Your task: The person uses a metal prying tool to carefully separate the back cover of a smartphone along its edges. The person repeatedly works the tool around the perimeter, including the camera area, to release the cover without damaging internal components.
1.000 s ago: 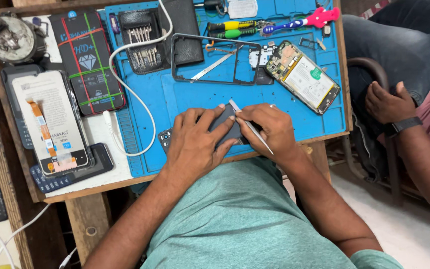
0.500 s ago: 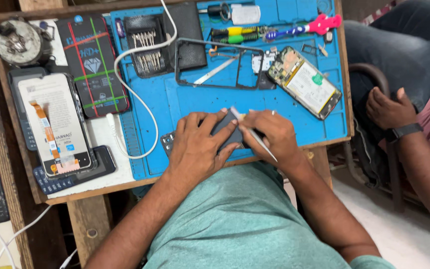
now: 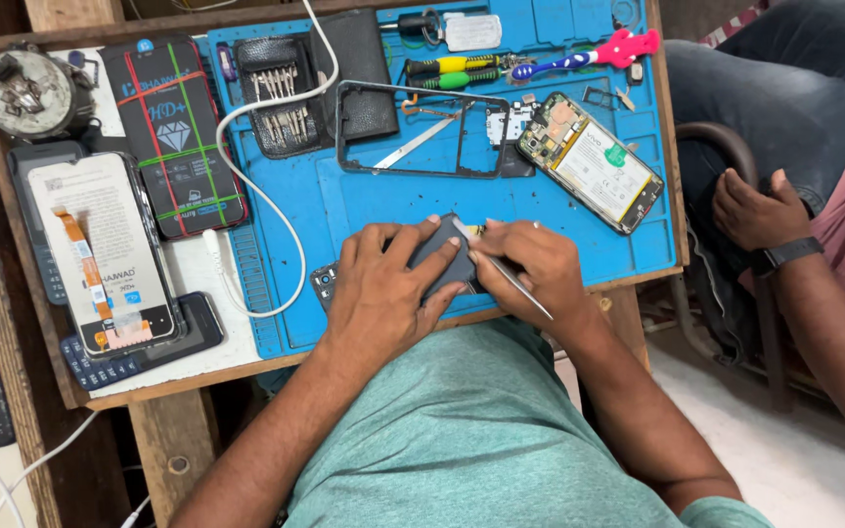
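Note:
My left hand (image 3: 381, 293) presses down on a dark phone back cover (image 3: 447, 262) lying near the front edge of a blue work mat (image 3: 364, 200). My right hand (image 3: 530, 269) grips metal tweezers (image 3: 501, 269), whose tip meets the cover's upper right corner. Both hands touch the cover. Part of the cover is hidden under my fingers.
On the mat lie an opened phone body (image 3: 594, 161), a black phone frame (image 3: 422, 127), a bit case (image 3: 281, 93), screwdrivers (image 3: 452, 70) and a toothbrush (image 3: 589, 54). Left are display panels (image 3: 100, 249) and a white cable (image 3: 246, 186). Another person's hand (image 3: 760, 210) rests at right.
The view has shifted slightly. My hands have stayed on the cover, and the tweezers' tip has kept working at its upper right corner.

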`<action>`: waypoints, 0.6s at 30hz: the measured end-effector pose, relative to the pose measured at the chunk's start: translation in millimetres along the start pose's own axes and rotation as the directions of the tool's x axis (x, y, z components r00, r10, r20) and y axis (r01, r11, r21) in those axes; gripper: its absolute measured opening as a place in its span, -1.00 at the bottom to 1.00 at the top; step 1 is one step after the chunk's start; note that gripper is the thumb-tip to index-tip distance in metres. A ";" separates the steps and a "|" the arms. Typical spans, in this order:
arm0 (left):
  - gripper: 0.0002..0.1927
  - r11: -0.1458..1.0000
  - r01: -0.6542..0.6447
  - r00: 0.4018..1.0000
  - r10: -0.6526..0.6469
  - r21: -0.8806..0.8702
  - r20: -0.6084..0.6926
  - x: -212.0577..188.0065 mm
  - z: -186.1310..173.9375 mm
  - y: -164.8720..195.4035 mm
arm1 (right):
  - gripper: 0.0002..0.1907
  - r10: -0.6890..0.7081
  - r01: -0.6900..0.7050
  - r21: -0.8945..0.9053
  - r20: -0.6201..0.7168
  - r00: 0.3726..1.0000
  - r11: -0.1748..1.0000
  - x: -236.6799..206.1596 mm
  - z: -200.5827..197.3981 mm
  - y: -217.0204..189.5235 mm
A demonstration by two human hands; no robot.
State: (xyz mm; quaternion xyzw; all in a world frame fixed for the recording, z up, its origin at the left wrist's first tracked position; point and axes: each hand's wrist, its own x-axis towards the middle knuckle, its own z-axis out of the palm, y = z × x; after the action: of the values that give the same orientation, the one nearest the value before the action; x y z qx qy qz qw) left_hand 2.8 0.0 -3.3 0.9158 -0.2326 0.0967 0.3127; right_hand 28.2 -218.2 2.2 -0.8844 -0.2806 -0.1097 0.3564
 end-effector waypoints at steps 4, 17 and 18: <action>-0.50 1.000 0.004 1.000 -0.004 -0.019 0.012 -0.4 -1.0 0.9 | -0.86 0.055 -0.055 -0.015 0.024 0.998 0.998 -2.0 0.7 -2.6; -0.50 1.000 -0.011 1.000 0.011 0.003 -0.006 0.6 -0.2 -0.3 | -0.86 0.021 -0.021 0.039 0.009 1.000 0.999 0.3 1.6 -0.3; -0.49 1.000 -0.003 1.000 0.003 0.008 0.001 0.7 -0.3 -0.6 | -0.87 0.016 -0.016 0.059 0.005 1.000 0.998 1.2 2.2 -0.6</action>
State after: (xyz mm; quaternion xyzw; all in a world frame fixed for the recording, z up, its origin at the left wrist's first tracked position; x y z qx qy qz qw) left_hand 3.7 0.4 -3.1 0.9168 -0.2340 0.0976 0.3086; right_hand 28.9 -215.9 1.5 -0.8761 -0.2774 -0.0963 0.3825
